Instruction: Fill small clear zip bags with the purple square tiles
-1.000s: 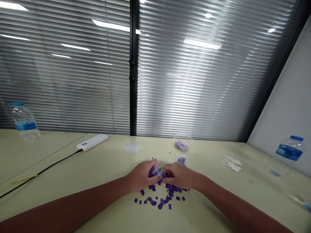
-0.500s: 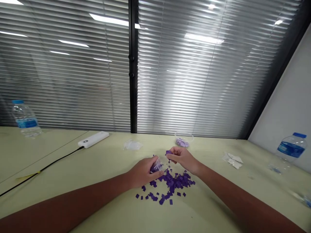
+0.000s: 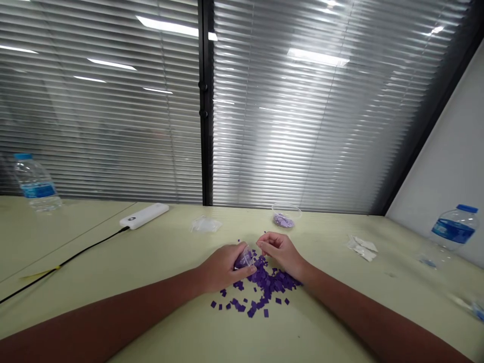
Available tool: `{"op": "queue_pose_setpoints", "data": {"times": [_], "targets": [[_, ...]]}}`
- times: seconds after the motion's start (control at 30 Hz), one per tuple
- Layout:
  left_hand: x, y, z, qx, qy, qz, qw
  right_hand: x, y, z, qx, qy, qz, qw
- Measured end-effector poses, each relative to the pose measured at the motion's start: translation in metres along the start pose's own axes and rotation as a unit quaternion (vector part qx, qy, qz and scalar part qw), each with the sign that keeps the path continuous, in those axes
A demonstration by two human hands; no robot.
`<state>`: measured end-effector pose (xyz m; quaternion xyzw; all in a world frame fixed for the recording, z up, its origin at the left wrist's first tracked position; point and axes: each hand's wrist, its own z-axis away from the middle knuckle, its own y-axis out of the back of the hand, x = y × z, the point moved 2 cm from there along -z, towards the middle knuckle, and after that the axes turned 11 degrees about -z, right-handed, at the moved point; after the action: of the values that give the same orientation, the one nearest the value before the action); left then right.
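**Poster 1:** Got the head cam feed up on my end. What are the hands doing right now?

**Poster 2:** From here, the left hand (image 3: 221,267) is wrapped nearly shut around a small clear plastic container (image 3: 245,259), with purple bits visible inside. Can't tell if it's a cup or a bag. The right hand (image 3: 283,253) is half curled just beside it, thumb and fingertips close together, but I can't tell if there's a piece between them.

**Poster 1:** And the loose stuff?

**Poster 2:** A heap of purple squares (image 3: 270,280) sits right under both hands on the pale table (image 3: 159,302), with strays spread toward me. Behind that is a clear round tub (image 3: 283,217) holding lilac bits, and a flat clear plastic bag (image 3: 206,225) lies off to its left. There are crumpled white wrappers (image 3: 362,248) on the right.

**Poster 1:** Any brands or writing?

**Poster 2:** Nothing I can read. The two water bottles (image 3: 36,181) (image 3: 454,231) have blue caps and blue labels, but the text is too blurry. The white power bank (image 3: 143,216) has a small dark logo, also unreadable, and a black cable (image 3: 64,267) runs from it.
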<state>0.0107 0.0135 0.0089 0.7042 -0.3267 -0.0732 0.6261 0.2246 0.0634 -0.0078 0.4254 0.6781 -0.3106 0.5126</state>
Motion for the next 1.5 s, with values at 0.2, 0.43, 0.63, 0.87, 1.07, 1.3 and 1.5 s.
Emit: {"op": "queue_pose_setpoints", "data": {"times": [0.2, 0.43, 0.63, 0.87, 1.07, 1.3, 1.5], "targets": [[0.000, -0.003, 0.000, -0.010, -0.008, -0.017, 1.000, 0.008, -0.012, 0.010, -0.083, 0.019, 0.165, 0.983], [0.000, -0.003, 0.000, -0.002, -0.040, -0.025, 0.999, 0.005, -0.019, 0.013, -0.103, 0.123, 0.298, 0.941], [0.000, -0.003, 0.000, 0.014, -0.059, -0.020, 0.998, 0.006, -0.019, 0.013, -0.114, 0.142, 0.327, 0.927], [-0.003, -0.001, -0.003, -0.016, -0.013, 0.057, 0.998, -0.009, -0.016, 0.017, -0.178, 0.158, 0.290, 0.927], [-0.006, -0.002, -0.004, -0.018, 0.000, 0.080, 0.997, -0.006, -0.019, 0.018, -0.168, 0.169, 0.331, 0.913], [0.003, 0.000, 0.000, -0.005, -0.060, 0.010, 0.998, 0.002, -0.017, 0.013, -0.149, 0.173, 0.339, 0.913], [0.001, -0.002, -0.001, -0.007, -0.057, -0.018, 0.998, 0.007, -0.016, 0.011, -0.155, 0.167, 0.337, 0.914]]}}
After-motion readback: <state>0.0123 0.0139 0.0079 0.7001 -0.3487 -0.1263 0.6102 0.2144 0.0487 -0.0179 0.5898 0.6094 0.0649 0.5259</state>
